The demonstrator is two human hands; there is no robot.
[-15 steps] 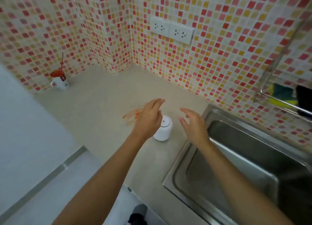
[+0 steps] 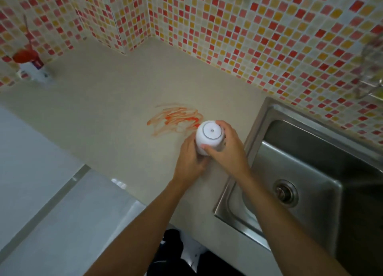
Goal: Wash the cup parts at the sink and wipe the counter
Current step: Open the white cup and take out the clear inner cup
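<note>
Both hands close around a white cup [image 2: 209, 134] that stands on the counter [image 2: 107, 101] with a ringed, flat end facing up. The right hand [image 2: 227, 149] wraps its fingers over the cup's far side, with the thumb [image 2: 209, 148] pressed on the near side. The left hand [image 2: 190, 157] curls around the lower part of the cup from the other side, so the two hands nearly meet below it. Just beyond the hands, touching the cup's far edge, an orange-red smear [image 2: 176, 118] streaks the pale counter. To the right of the right hand lies a steel sink [image 2: 306, 172] with its drain [image 2: 285, 193] visible in the basin. Far off to the left of the hands, against the mosaic tile wall [image 2: 248, 37], stands a blurred white cup with a red top [image 2: 31, 65].
</note>
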